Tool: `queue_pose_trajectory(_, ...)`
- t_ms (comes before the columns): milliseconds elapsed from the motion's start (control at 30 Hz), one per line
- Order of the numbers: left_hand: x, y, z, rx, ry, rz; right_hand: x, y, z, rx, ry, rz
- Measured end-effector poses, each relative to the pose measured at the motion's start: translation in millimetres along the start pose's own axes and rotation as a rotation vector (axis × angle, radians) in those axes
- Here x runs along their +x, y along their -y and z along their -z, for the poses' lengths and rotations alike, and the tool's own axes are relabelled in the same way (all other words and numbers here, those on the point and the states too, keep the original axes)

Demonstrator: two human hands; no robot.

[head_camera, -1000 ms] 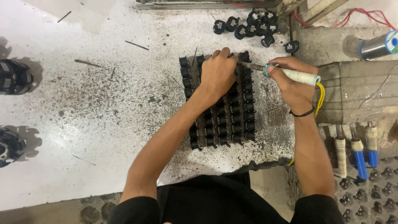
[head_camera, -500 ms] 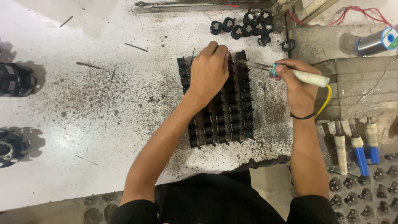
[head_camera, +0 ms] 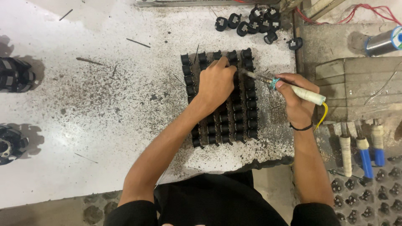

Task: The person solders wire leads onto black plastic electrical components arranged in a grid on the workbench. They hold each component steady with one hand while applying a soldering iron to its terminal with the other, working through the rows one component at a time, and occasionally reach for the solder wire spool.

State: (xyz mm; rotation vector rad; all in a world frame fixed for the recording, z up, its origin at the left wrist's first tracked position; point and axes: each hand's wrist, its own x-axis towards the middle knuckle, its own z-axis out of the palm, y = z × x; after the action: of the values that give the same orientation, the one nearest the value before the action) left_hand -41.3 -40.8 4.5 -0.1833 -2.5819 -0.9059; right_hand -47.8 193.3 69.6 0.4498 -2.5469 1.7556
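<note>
Near the surface's (head_camera: 104, 104) right edge, left hand (head_camera: 216, 82) pressed flat over black parts (head_camera: 245, 113), hiding several; right hand (head_camera: 296, 98) clamped on soldering iron (head_camera: 289, 87), tip barely discernible.

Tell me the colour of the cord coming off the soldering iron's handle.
Yellow: the cord loops from the soldering iron in the right hand, seen in the head view.
</note>
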Motion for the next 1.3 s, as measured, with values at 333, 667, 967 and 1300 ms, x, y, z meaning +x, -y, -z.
queue_pose_trajectory(333,6.2,-3.8,-9.0,-0.017,0.047,-0.002,16.5,21.8,-1.9,-0.107,0.086,0.013)
queue_pose_trajectory(667,11.3,-3.8,-11.2,-0.028,0.003,-0.001,20.9,22.6,-2.7,-0.155,0.089,0.015)
queue_pose_trajectory(967,-11.0,-10.2,29.5,-0.094,-0.113,0.033,-13.0,-7.0,6.2,0.165,-0.07,-0.075)
queue_pose_trajectory(1300,-21.0,-11.9,4.7,-0.026,0.046,0.022,-33.3,-8.7,5.0,0.08,-0.047,-0.006)
